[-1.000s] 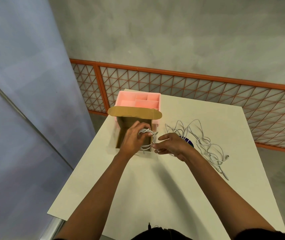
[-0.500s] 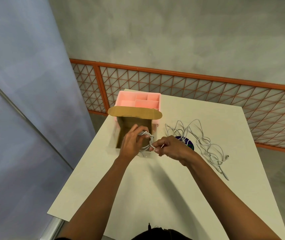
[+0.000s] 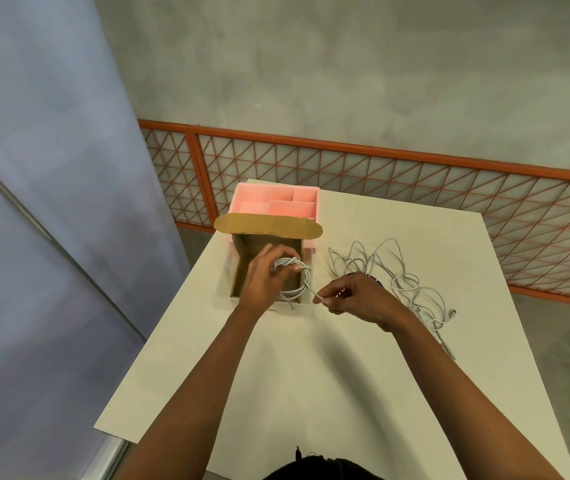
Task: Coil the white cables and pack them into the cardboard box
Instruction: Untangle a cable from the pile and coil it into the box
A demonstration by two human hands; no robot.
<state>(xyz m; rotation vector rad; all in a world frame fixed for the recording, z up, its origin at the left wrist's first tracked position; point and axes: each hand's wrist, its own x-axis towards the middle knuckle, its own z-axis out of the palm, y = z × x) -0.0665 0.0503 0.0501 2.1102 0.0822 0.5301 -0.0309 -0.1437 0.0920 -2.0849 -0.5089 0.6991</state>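
My left hand (image 3: 265,278) grips a coiled white cable (image 3: 301,285), holding the loops over the open cardboard box (image 3: 242,271), whose flap (image 3: 266,226) stands up behind. The coil's free end runs right to my right hand (image 3: 353,299), which pinches it between thumb and fingertips just right of the box. A loose tangle of white cables (image 3: 401,282) lies on the white table (image 3: 311,368) to the right of my right hand.
A pink divided organizer (image 3: 276,202) stands behind the cardboard box at the table's far left corner. A dark blue object (image 3: 379,281) lies partly hidden under my right hand and the tangle. An orange railing (image 3: 450,174) runs behind the table.
My right hand has drawn the cable's free end out to the right, away from the coil. My left hand keeps the coil over the box.
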